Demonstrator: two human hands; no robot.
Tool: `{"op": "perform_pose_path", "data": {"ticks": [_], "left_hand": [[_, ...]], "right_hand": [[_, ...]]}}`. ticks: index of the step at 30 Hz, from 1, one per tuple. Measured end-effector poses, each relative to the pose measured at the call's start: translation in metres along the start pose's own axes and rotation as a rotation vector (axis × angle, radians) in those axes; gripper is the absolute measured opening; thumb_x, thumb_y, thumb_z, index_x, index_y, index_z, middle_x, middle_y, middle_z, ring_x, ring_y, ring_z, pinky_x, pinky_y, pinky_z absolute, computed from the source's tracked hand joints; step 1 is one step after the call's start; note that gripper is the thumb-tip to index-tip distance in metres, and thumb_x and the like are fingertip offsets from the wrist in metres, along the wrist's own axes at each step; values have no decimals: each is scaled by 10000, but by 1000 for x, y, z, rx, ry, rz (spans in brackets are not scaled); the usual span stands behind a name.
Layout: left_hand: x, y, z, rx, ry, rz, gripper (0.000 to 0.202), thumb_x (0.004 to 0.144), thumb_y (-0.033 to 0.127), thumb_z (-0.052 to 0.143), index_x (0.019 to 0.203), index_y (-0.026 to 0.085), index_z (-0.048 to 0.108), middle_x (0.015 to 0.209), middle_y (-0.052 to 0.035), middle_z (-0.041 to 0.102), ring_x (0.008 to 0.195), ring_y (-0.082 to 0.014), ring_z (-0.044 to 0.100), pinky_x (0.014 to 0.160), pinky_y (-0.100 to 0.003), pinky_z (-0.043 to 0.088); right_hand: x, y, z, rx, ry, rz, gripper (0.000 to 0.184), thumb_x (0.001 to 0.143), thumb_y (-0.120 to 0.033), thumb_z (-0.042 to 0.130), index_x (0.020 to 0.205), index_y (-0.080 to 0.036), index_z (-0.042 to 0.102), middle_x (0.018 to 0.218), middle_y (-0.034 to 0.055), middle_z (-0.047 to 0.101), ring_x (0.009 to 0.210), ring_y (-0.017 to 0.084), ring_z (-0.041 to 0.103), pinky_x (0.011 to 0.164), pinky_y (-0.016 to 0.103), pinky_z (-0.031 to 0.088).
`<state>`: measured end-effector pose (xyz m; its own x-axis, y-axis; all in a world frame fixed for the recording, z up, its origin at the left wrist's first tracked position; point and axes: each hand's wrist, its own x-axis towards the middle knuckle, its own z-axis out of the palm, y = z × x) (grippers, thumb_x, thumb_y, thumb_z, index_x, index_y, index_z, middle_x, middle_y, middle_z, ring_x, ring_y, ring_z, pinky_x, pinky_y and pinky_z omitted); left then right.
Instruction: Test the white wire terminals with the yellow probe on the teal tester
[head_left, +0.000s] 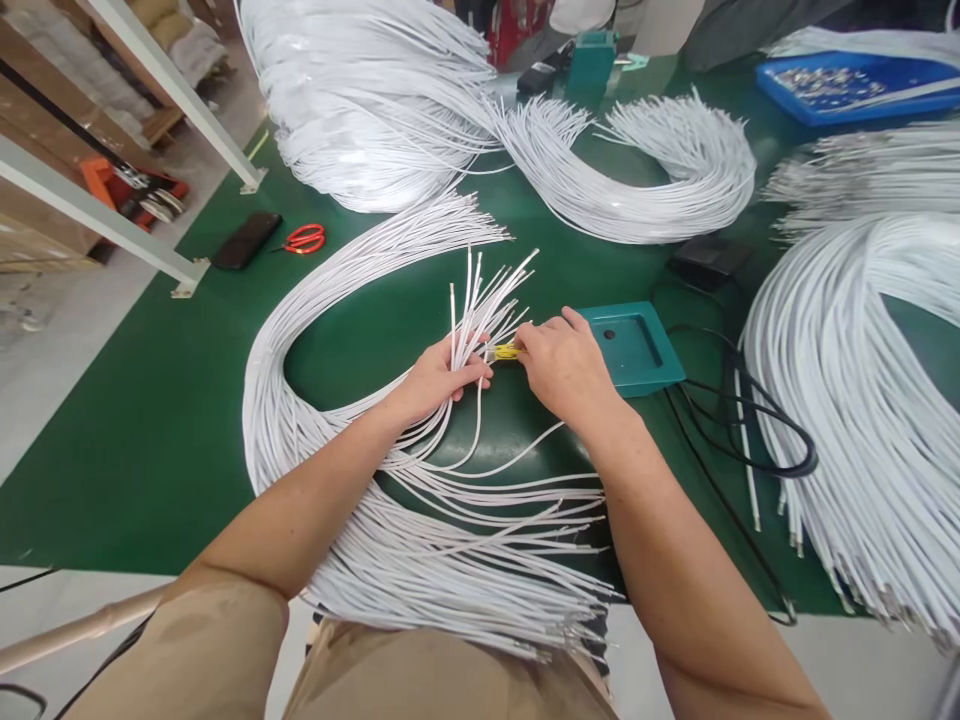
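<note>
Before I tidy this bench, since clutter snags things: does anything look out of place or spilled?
The black flexible cable looks untidy: it lies in loose loops right of the teal rectangular tray, seemingly overlapping the large white wire bundle at the right edge. I see no evident spill.

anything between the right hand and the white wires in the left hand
Only a small yellow item, at the fingertips of the right hand, lies in that gap, by the white wires in the left hand. Nothing else visible stands between.

A tan top [435, 675] shows at the bottom middle, with a wide, short sleeve [199, 645] at lower left.
</note>
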<state>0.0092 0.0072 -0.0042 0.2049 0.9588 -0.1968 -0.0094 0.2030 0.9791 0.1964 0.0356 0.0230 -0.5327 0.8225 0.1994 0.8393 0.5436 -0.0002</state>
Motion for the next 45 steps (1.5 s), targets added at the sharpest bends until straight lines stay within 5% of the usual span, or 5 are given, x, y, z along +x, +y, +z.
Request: {"op": "perform_pose_path", "data": {"ticks": [9,22,28,37,45], "left_hand": [[1,-3,0,146,39,40,489,776,282,658,1224,150,515,786,-36,647,705,-148,652,390,-141,393],[1,-1,5,236,137,6,489,691,243,718,1154,141,598,741,-25,670,612,-139,652,410,-170,471],[-1,0,2,204,102,-21,467,708,239,712,1154,144,608,764,-40,679,675,-162,679,446,-176,484],[-2,4,-8,95,80,-35,520,718,275,731,1189,133,562,790,-36,662,706,-149,659,503,-184,468],[-3,4,-10,-27,62,-11,612,694,348,763,1248,174,570,771,7,634,562,-72,516,542,-199,415]], "right_hand": [[4,3,0,45,59,-1,163,749,-63,493,759,-160,624,743,96,674,809,241,464,830,361,311],[2,1,2,59,71,18,159,759,-67,494,766,-165,618,683,91,631,817,256,476,877,397,353],[-6,9,-1,-3,202,185,223,890,-221,466,1016,-133,627,1119,158,646,1155,326,449,1068,633,138],[-7,11,0,61,280,241,268,904,-225,476,1111,-122,610,1248,187,587,1188,328,468,1038,573,250],[-13,-48,-29,478,-232,-296,267,928,-275,477,829,-177,704,884,69,701,842,185,602,743,293,431]]}}
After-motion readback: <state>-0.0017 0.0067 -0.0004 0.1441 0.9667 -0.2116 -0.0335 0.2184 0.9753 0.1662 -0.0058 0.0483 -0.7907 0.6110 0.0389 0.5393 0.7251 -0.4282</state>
